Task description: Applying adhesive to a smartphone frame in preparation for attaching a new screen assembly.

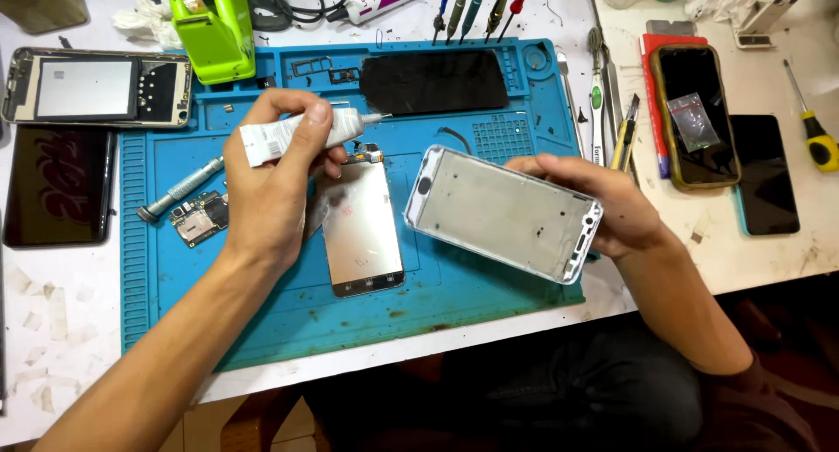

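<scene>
We've got our left hand (pixel 275 168) wrapped around a small white glue tube (pixel 301 133), fingers curled tight on its body, the nozzle pointing right and hanging above the blue work mat (pixel 262 312). Our right hand (pixel 603 203) grips a bare phone frame (pixel 504 212) by its far end, thumb on top and fingers underneath, tilted and lifted just off the mat. Between the two hands, the screen panel (pixel 361 233) lies flat on the mat, separate from the frame. So the phone is well apart: the small circuit board (pixel 199 218) sits loose at the mat's left beside a metal screwdriver (pixel 179 190), and a dark glass panel (pixel 434 80) rests at the mat's top edge. We can't make out any glue bead on the frame's rim from here, so by our reading gluing hasn't visibly started, and joining screen to frame, then refitting the board, is all left.
</scene>
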